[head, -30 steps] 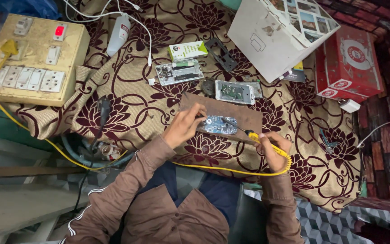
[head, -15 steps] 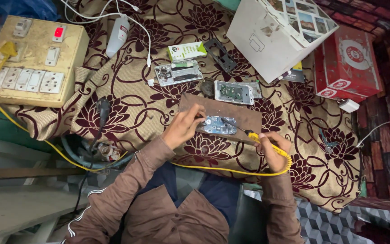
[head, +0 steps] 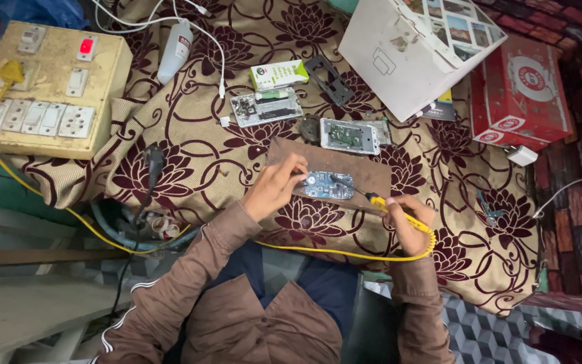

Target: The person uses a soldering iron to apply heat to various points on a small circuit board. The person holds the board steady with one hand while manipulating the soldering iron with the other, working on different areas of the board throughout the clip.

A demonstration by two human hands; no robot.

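Both arms wear brown sleeves and reach up from the bottom toward 12 o'clock. The left hand [head: 274, 189] sits at about 11 o'clock from the body. Its fingers are bent and the tips press down. The right hand [head: 407, 221] sits at about 1 o'clock. It is curled tight in a grip, and its knuckles point toward 10 o'clock.

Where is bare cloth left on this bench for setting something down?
Free: floral cloth between the beige switch board and opened phone, and right of the brown wooden board. Crowded: around the white box and the silver phone.
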